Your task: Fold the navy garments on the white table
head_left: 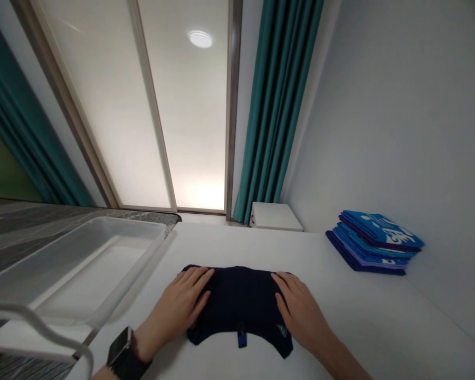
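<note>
A dark navy garment (239, 295), folded into a wide shape, lies flat on the white table (206, 245). Its near edge curves inward like a neckline, with a small blue tag (241, 338) sticking out at the middle. My left hand (192, 293) rests flat on the garment's left side, fingers stretched out. On the right side, my right hand (295, 303) lies with its fingers extended over the cloth. Both hands press on the fabric from above, and neither grips it. A black smartwatch (122, 351) is on my left wrist.
A stack of folded blue and purple cloths (376, 243) sits at the right by the wall. An open translucent plastic bin (138, 227) stands left, with a grey curved tube (43, 327) in front. Beyond the table are a white cabinet (275, 215) and teal curtains (279, 116).
</note>
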`<state>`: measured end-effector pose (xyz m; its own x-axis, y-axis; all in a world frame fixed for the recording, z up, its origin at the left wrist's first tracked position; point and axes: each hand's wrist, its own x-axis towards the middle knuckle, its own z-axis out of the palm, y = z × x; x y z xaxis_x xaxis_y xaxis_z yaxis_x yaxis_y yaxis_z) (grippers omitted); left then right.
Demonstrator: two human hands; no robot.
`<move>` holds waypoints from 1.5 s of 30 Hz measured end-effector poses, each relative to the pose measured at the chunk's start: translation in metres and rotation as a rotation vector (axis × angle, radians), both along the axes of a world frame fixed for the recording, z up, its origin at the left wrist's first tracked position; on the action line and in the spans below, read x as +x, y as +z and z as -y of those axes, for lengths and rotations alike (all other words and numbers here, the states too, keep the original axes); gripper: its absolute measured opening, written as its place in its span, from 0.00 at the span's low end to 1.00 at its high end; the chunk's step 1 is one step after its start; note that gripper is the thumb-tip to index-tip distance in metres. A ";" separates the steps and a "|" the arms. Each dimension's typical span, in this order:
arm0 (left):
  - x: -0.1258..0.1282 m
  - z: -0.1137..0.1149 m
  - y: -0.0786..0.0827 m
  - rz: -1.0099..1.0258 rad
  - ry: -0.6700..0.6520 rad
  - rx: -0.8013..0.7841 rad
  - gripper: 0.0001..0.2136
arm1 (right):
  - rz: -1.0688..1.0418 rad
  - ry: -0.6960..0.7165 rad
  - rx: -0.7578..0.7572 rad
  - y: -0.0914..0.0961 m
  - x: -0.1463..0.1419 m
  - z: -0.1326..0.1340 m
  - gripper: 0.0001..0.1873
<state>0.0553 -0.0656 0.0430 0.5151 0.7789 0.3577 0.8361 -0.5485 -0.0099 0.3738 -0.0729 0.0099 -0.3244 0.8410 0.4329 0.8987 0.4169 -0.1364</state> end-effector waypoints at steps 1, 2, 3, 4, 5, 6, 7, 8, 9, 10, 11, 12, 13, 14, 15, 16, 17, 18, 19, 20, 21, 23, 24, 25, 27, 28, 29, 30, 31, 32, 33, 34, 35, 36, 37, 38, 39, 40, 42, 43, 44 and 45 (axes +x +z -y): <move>0.006 -0.005 -0.002 0.015 -0.035 -0.027 0.21 | 0.012 0.025 -0.035 0.001 -0.008 -0.004 0.23; 0.011 -0.010 -0.005 0.023 -0.063 -0.057 0.23 | 0.025 0.048 -0.072 0.000 -0.016 -0.008 0.24; 0.015 -0.015 -0.010 0.026 -0.085 -0.087 0.25 | 0.037 0.062 -0.112 -0.001 -0.023 -0.011 0.26; 0.018 -0.019 -0.016 0.026 -0.100 -0.116 0.25 | 0.049 0.066 -0.157 -0.002 -0.029 -0.014 0.27; 0.021 -0.022 -0.023 0.026 -0.104 -0.140 0.26 | 0.061 0.059 -0.203 -0.005 -0.034 -0.016 0.29; 0.023 -0.025 -0.029 0.027 -0.101 -0.155 0.26 | 0.071 0.044 -0.247 -0.008 -0.038 -0.019 0.30; 0.025 -0.027 -0.035 0.029 -0.091 -0.161 0.25 | 0.079 0.026 -0.284 -0.011 -0.041 -0.021 0.31; 0.027 -0.030 -0.040 0.030 -0.077 -0.164 0.25 | 0.087 0.011 -0.312 -0.014 -0.042 -0.025 0.32; 0.029 -0.032 -0.044 0.027 -0.058 -0.165 0.25 | 0.092 -0.002 -0.330 -0.017 -0.043 -0.029 0.33; 0.031 -0.035 -0.046 0.020 -0.034 -0.168 0.25 | 0.096 -0.012 -0.340 -0.019 -0.042 -0.034 0.34; 0.034 -0.039 -0.046 0.011 -0.003 -0.173 0.26 | 0.100 -0.024 -0.345 -0.020 -0.042 -0.040 0.34; 0.037 -0.043 -0.046 0.003 0.032 -0.179 0.26 | 0.102 -0.041 -0.350 -0.020 -0.041 -0.046 0.34; 0.040 -0.048 -0.045 -0.002 0.072 -0.184 0.26 | 0.104 -0.058 -0.356 -0.020 -0.040 -0.052 0.34; 0.043 -0.052 -0.043 -0.003 0.109 -0.186 0.26 | 0.105 -0.074 -0.363 -0.019 -0.039 -0.058 0.34; 0.046 -0.056 -0.042 0.000 0.140 -0.184 0.25 | 0.104 -0.086 -0.370 -0.019 -0.038 -0.063 0.35; 0.047 -0.059 -0.042 0.005 0.164 -0.181 0.25 | 0.102 -0.095 -0.374 -0.019 -0.038 -0.066 0.35; 0.048 -0.062 -0.042 0.009 0.182 -0.176 0.25 | 0.100 -0.102 -0.374 -0.019 -0.037 -0.069 0.34; 0.048 -0.064 -0.042 0.013 0.196 -0.171 0.25 | 0.098 -0.110 -0.372 -0.019 -0.037 -0.071 0.34; 0.048 -0.065 -0.043 0.016 0.206 -0.165 0.24 | 0.096 -0.123 -0.368 -0.020 -0.036 -0.072 0.34; 0.046 -0.066 -0.045 0.020 0.212 -0.159 0.24 | 0.093 -0.140 -0.364 -0.022 -0.035 -0.072 0.34; 0.044 -0.067 -0.046 0.024 0.214 -0.152 0.23 | 0.088 -0.159 -0.362 -0.023 -0.033 -0.072 0.34; 0.040 -0.069 -0.049 0.035 0.202 -0.139 0.22 | 0.073 -0.192 -0.361 -0.026 -0.029 -0.072 0.34; 0.038 -0.070 -0.050 0.040 0.192 -0.133 0.22 | 0.064 -0.202 -0.362 -0.027 -0.027 -0.072 0.34; 0.036 -0.071 -0.051 0.043 0.183 -0.131 0.22 | 0.058 -0.208 -0.363 -0.028 -0.025 -0.073 0.34; 0.033 -0.073 -0.053 0.048 0.171 -0.131 0.21 | 0.054 -0.218 -0.363 -0.029 -0.022 -0.073 0.34; 0.030 -0.074 -0.053 0.053 0.174 -0.132 0.21 | 0.054 -0.222 -0.363 -0.030 -0.020 -0.074 0.34; 0.027 -0.076 -0.053 0.061 0.182 -0.134 0.21 | 0.054 -0.228 -0.362 -0.030 -0.019 -0.074 0.33; 0.022 -0.078 -0.053 0.072 0.195 -0.138 0.20 | 0.053 -0.235 -0.361 -0.031 -0.017 -0.075 0.33; 0.017 -0.080 -0.053 0.088 0.213 -0.147 0.19 | 0.052 -0.246 -0.357 -0.031 -0.016 -0.076 0.32; 0.011 -0.083 -0.052 0.112 0.234 -0.163 0.18 | 0.049 -0.261 -0.352 -0.032 -0.014 -0.076 0.32; 0.004 -0.086 -0.051 0.142 0.249 -0.185 0.18 | 0.046 -0.276 -0.344 -0.032 -0.011 -0.077 0.31; -0.004 -0.089 -0.050 0.178 0.255 -0.209 0.17 | 0.042 -0.284 -0.334 -0.033 -0.007 -0.079 0.30; -0.011 -0.093 -0.049 0.218 0.252 -0.232 0.17 | 0.036 -0.281 -0.321 -0.033 -0.002 -0.081 0.29; -0.018 -0.097 -0.047 0.257 0.241 -0.250 0.17 | 0.029 -0.267 -0.304 -0.033 0.003 -0.083 0.27; -0.024 -0.101 -0.046 0.291 0.228 -0.259 0.17 | 0.019 -0.243 -0.285 -0.033 0.010 -0.085 0.26; -0.028 -0.104 -0.045 0.317 0.219 -0.258 0.17 | 0.008 -0.218 -0.266 -0.033 0.017 -0.088 0.25; -0.030 -0.106 -0.045 0.332 0.217 -0.251 0.16 | -0.003 -0.203 -0.247 -0.033 0.023 -0.090 0.23; -0.031 -0.108 -0.044 0.337 0.224 -0.241 0.15 | -0.011 -0.203 -0.228 -0.033 0.030 -0.093 0.22; -0.030 -0.109 -0.043 0.336 0.247 -0.225 0.15 | -0.014 -0.231 -0.196 -0.033 0.039 -0.097 0.19; -0.029 -0.109 -0.042 0.338 0.257 -0.228 0.15 | -0.012 -0.249 -0.184 -0.033 0.041 -0.098 0.18; -0.027 -0.108 -0.042 0.346 0.263 -0.239 0.15 | -0.010 -0.264 -0.176 -0.033 0.042 -0.099 0.18; -0.026 -0.107 -0.041 0.357 0.265 -0.257 0.14 | -0.011 -0.273 -0.176 -0.034 0.042 -0.099 0.17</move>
<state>0.0295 0.0414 0.0016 0.1690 0.9519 0.2556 0.8733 -0.2649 0.4090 0.4156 0.0264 -0.0237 -0.0730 0.9586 0.2752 0.9720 0.1301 -0.1955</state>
